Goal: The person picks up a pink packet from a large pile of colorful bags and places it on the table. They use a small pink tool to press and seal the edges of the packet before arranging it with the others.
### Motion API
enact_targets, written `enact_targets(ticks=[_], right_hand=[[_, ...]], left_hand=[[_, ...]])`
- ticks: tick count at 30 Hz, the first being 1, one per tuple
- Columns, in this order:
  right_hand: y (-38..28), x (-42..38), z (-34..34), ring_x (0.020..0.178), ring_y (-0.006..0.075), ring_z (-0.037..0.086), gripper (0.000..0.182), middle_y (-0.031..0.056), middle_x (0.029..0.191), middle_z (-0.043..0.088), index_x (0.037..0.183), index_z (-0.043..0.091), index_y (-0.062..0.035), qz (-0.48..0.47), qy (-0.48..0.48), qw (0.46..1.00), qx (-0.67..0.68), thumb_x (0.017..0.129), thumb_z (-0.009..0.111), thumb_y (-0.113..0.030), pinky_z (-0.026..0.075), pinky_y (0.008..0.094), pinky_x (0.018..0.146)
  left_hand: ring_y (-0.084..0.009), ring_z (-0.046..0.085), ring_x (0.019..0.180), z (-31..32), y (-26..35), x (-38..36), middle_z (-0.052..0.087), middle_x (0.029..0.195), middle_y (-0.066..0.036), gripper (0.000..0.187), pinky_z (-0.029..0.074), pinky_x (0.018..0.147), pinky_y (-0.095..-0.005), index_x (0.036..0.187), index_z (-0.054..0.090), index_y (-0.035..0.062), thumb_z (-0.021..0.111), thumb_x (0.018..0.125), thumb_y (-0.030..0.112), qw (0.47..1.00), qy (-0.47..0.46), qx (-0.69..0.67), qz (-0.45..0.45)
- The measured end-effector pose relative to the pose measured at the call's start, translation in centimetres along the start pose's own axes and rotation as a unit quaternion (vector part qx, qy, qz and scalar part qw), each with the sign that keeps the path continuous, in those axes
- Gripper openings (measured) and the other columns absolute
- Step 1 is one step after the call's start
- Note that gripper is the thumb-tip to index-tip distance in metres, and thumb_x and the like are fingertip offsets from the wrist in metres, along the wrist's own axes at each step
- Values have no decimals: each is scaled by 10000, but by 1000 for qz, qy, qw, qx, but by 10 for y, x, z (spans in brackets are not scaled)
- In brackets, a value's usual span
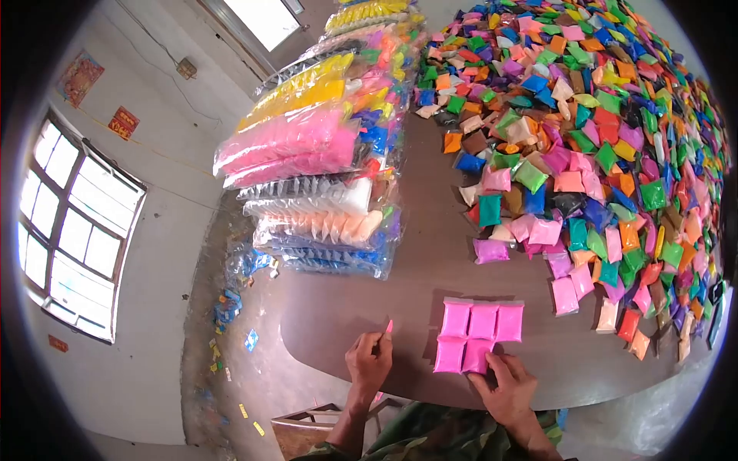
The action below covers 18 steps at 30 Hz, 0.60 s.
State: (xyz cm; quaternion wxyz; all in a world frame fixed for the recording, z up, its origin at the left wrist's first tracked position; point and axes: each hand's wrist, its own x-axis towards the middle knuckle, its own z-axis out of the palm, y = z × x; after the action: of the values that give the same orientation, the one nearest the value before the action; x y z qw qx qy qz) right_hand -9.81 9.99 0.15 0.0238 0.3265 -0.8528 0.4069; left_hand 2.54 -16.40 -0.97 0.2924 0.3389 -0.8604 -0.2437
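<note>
Several bright pink clay-like packets (468, 319) lie flat near the front of the table, three in the back row and two in the front row. My right hand (507, 386) has thumb and fingers closed on the front-right pink packet (477, 355), at its lower edge. To the left, apart from the packets, my left hand (370, 358) is closed over the table edge area. A thin pink piece (390, 326) sticks up from its fingertips; I cannot tell what it is.
A large heap of small multicoloured packets (569, 182) covers the table's right and back. Clear bags of colour-sorted packets (296, 146) are stacked along the left. Scraps (227, 307) litter the floor beside the brown table (323, 303), below a barred window (73, 230).
</note>
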Motion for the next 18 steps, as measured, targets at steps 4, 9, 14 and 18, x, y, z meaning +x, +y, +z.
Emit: enact_targets(ticks=[4, 9, 14, 18], right_hand=[[4, -2, -3, 831, 321, 706, 423, 99, 984, 694, 1130, 739, -100, -4, 2, 999, 35, 781, 886, -287, 578, 428, 693], [6, 2, -13, 824, 332, 715, 327, 127, 989, 709, 1082, 760, -85, -20, 10, 998, 67, 802, 858, -222, 592, 427, 712], [13, 4, -16, 785, 292, 718, 277, 90, 938, 709, 1063, 771, -92, -29, 27, 992, 124, 818, 839, -202, 596, 403, 699], [14, 6, -18, 767, 277, 716, 269, 76, 906, 712, 1066, 773, -92, -25, 23, 987, 158, 824, 834, -192, 594, 387, 693]], left_hand=[[-303, 638, 612, 1, 0, 0, 657, 733, -130, 139, 495, 565, -396, 837, 657, 42, 762, 903, 105, 1000, 4, 15, 3], [-304, 618, 586, 1, 6, 1, 632, 706, -129, 159, 471, 547, -420, 838, 655, 46, 758, 921, 133, 999, -2, 36, 7], [-301, 634, 590, 5, -1, -2, 646, 710, -126, 143, 488, 559, -416, 870, 663, 50, 749, 934, 145, 999, -4, 44, 3], [-308, 644, 600, 7, 1, -2, 652, 707, -122, 145, 501, 574, -419, 875, 667, 59, 742, 944, 161, 997, 4, 71, 18]])
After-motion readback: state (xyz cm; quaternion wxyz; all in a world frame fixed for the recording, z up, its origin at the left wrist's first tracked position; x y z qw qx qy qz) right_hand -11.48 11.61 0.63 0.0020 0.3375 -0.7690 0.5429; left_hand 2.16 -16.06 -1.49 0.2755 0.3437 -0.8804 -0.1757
